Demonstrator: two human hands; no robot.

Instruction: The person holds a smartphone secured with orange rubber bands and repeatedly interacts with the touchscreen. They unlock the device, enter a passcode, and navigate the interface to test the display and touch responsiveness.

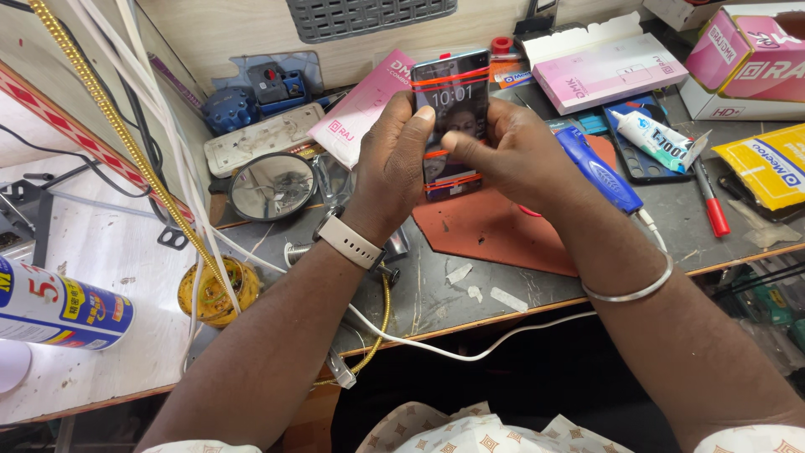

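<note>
Both hands hold a dark smartphone point(453, 101) upright above the workbench, its lit screen facing me. Several red rubber bands wrap across it. My left hand point(390, 164) grips the phone's left edge, thumb on the screen; a pale watch strap sits on that wrist. My right hand point(511, 151) clasps the right edge, thumb pressed against the screen's middle; a silver bangle circles that wrist. A red-brown work mat point(495, 231) lies under the phone.
A blue handheld tool point(599, 172) with a white cable, a glue tube point(658, 138), a red marker point(713, 205), pink boxes point(608, 67), a yellow packet point(767, 164), a round mirror point(272, 186), a power strip point(264, 138) and a spray can point(59, 306) surround the mat.
</note>
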